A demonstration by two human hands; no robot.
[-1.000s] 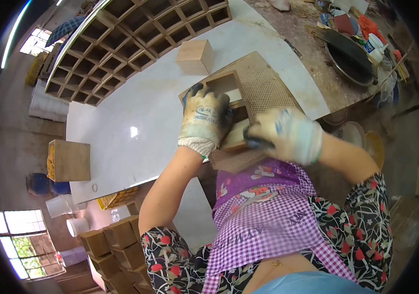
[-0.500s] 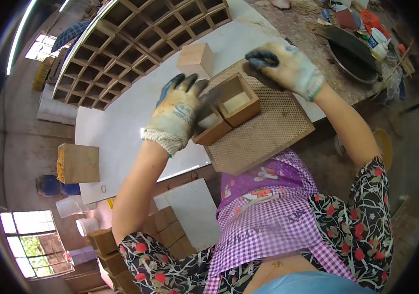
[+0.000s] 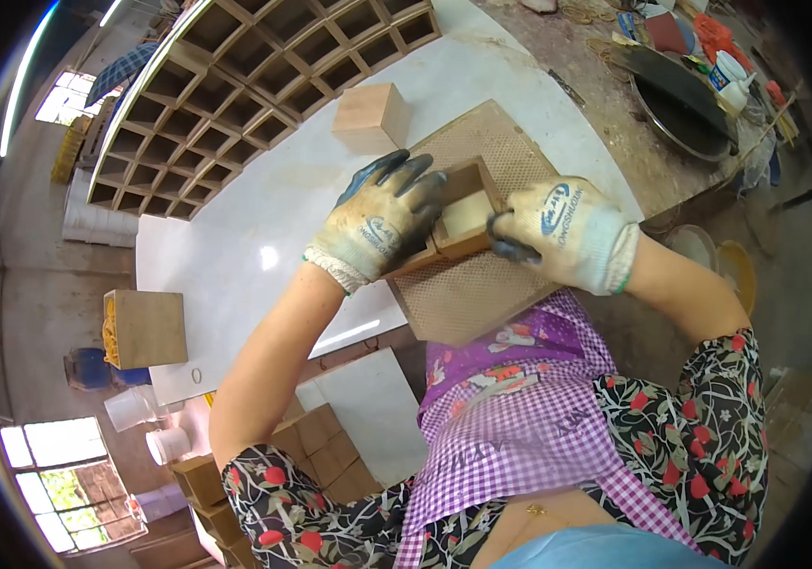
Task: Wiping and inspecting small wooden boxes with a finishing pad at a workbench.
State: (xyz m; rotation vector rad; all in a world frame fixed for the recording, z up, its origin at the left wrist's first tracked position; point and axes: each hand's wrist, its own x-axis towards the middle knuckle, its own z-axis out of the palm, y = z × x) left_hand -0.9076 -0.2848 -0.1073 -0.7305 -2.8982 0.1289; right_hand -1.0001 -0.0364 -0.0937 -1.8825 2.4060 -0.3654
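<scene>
Two small open-topped wooden boxes stand side by side on a mesh-covered board (image 3: 482,292) in front of me. My left hand (image 3: 382,220), in a cream glove with dark fingertips, curls over the left box (image 3: 415,261) and covers most of it. Its fingers reach the wall shared with the right box (image 3: 468,176), whose pale inner floor shows. Against the outer side of the right box, my right hand (image 3: 562,232), gloved likewise, has its fingers drawn together. Whatever may lie between those fingers is hidden. Behind the boxes sits a closed-looking wooden cube (image 3: 370,118).
A large grid of wooden compartments (image 3: 226,100) stands on the far left of the white table (image 3: 226,275). A wooden box of yellow bands (image 3: 148,328) is at the table's left edge. To the right are a dark round pan (image 3: 681,119) and a white tub (image 3: 728,71).
My right hand has come down and inward from beyond the board to the right box's side. My left hand has shifted right, its fingers now bent over the boxes.
</scene>
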